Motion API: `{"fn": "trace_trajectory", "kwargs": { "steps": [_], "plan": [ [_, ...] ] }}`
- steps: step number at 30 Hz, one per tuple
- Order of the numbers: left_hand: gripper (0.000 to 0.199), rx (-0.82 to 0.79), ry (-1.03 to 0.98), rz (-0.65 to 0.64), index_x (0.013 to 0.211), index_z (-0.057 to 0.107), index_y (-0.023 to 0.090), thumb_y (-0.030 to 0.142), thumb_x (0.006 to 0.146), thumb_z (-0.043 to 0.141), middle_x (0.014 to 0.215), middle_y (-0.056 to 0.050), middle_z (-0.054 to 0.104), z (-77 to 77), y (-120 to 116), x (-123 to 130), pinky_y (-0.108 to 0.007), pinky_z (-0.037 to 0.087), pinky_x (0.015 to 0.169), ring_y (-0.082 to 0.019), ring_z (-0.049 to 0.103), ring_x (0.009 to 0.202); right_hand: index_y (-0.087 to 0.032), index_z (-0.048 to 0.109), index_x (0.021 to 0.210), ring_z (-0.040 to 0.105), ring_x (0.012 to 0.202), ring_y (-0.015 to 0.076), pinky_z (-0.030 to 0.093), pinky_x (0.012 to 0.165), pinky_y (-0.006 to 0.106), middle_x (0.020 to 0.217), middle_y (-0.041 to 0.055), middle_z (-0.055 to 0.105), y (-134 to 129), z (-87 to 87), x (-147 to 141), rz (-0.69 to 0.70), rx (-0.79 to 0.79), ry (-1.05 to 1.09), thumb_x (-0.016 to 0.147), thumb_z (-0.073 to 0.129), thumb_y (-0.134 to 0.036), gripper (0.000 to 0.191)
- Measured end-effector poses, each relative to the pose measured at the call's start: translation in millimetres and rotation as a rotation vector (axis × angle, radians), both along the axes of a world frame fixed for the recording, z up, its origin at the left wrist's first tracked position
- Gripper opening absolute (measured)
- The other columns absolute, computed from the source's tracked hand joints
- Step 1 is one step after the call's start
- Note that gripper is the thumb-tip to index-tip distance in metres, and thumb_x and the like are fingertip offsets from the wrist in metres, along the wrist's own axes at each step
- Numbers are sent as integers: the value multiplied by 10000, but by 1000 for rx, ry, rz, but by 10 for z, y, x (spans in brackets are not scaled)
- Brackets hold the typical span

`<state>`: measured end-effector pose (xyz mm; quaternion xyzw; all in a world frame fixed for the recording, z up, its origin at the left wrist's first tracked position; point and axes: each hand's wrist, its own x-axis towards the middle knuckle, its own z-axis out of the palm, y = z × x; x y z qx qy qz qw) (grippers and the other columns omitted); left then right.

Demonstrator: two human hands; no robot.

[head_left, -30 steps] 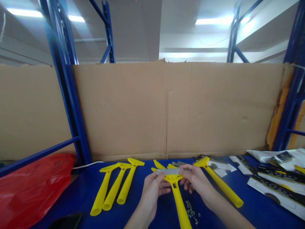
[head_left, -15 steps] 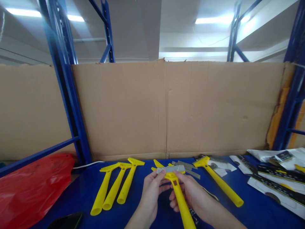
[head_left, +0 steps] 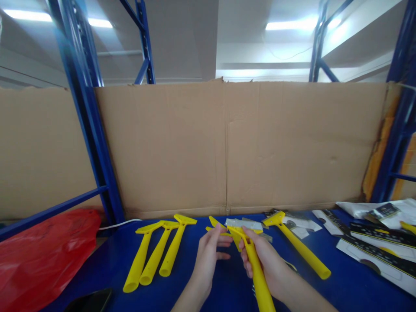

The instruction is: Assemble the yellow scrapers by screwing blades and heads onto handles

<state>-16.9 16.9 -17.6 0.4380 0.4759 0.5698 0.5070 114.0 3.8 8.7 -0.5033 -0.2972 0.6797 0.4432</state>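
Observation:
My right hand (head_left: 266, 258) is closed around the upper handle of a yellow scraper (head_left: 259, 277), which tilts with its head away from me. A flat grey blade (head_left: 244, 223) lies across the scraper's head. To the left, my left hand (head_left: 208, 253) has its fingers stretched out and apart, with nothing seen in it. Small yellow plastic pieces (head_left: 214, 222) lie just beyond its fingertips; whether they touch is unclear. More grey blades (head_left: 268, 238) on the blue table are partly hidden behind the scraper head.
Three yellow scraper handles (head_left: 172, 251) lie side by side on the left, and another handle (head_left: 303, 249) lies to the right. White-and-black cards (head_left: 377, 262) cover the far right. A red plastic bag (head_left: 48, 255) and a dark phone (head_left: 89, 301) sit left. Cardboard (head_left: 178, 151) walls the back.
My left hand has come off the scraper head and its fingers have spread. My right hand has shifted the scraper slightly right and now grips it by the upper handle.

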Motion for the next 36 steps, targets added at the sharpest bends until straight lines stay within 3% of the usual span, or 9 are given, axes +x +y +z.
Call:
{"fn": "trace_trajectory", "kwargs": {
  "steps": [3,6,10,14,17,22,27,33,36],
  "plan": [
    [411,188,372,30,855,647,169,544,789,492,822,-105,685,-78,34,-44,-307,490,617,-241,632,826,-173,514,585,394,274,58,307,312,167,373,-45,468,60,47,88,-42,-4,39,929,387,-429,447],
    [224,431,769,3,927,648,213,328,840,476,952,-84,682,-138,10,-51,-347,487,779,-232,611,923,-173,506,600,392,285,51,311,320,160,390,-52,463,92,83,146,-44,-14,54,923,398,-430,426],
    [352,587,1037,-193,1136,580,198,144,811,456,1171,-103,622,-157,-72,3,-386,411,979,-237,530,1120,-170,512,616,398,302,51,331,335,160,408,-56,463,82,106,162,-15,-14,65,905,453,-387,365],
    [303,585,1161,-345,1081,595,202,128,828,444,1123,-89,636,-102,-114,46,-366,393,964,-233,536,1090,-168,522,637,401,315,49,333,344,156,423,-56,468,50,111,141,7,-11,64,899,465,-343,320],
    [209,499,1263,-263,983,608,188,193,869,433,969,-86,659,-55,-94,40,-367,410,848,-241,575,943,-171,521,639,405,319,55,332,345,161,419,-54,466,38,107,127,4,-4,53,903,451,-326,314],
    [145,382,1418,-170,921,646,190,258,837,548,989,-77,652,-42,-63,4,-370,375,819,-264,571,969,-175,515,630,395,312,60,320,337,168,416,-49,467,30,116,110,22,1,37,909,435,-320,325],
    [187,406,1445,-203,965,671,217,222,873,509,1034,-66,658,-32,-81,17,-356,374,818,-253,566,1007,-175,517,630,389,309,57,318,341,166,413,-51,460,20,104,104,24,12,26,913,423,-304,325],
    [133,451,1460,-144,718,679,178,206,810,587,778,-90,696,-5,-48,17,-367,388,815,-260,632,836,-169,534,643,400,325,58,320,350,166,425,-50,464,18,52,102,15,41,19,891,470,-304,290],
    [83,436,1427,-126,769,664,173,169,775,581,759,-95,693,19,-55,1,-333,417,745,-260,644,772,-168,534,645,403,331,58,320,352,167,432,-47,468,20,39,93,13,46,13,885,481,-310,284]
  ]
}}
